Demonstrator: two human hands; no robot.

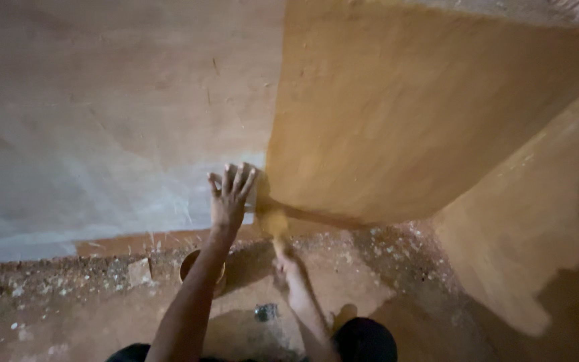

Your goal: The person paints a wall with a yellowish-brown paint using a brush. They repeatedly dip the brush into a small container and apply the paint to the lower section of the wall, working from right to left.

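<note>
My left hand [230, 194] lies flat with fingers spread against the pale whitish wall [102, 134], right beside the corner where an ochre-yellow painted wall [403, 114] begins. My right hand [284, 265] is lower, near the floor, gripping a blurred paint brush [273, 224] whose yellow head touches the base of the ochre wall at the corner. A small round paint pot [192, 267] stands on the floor behind my left forearm.
The dirt floor [383, 281] is reddish and speckled with white flecks. A small stone [139, 271] lies by the wall base. Another ochre wall [537, 221] runs along the right. A small dark object [266, 312] sits on the floor between my arms.
</note>
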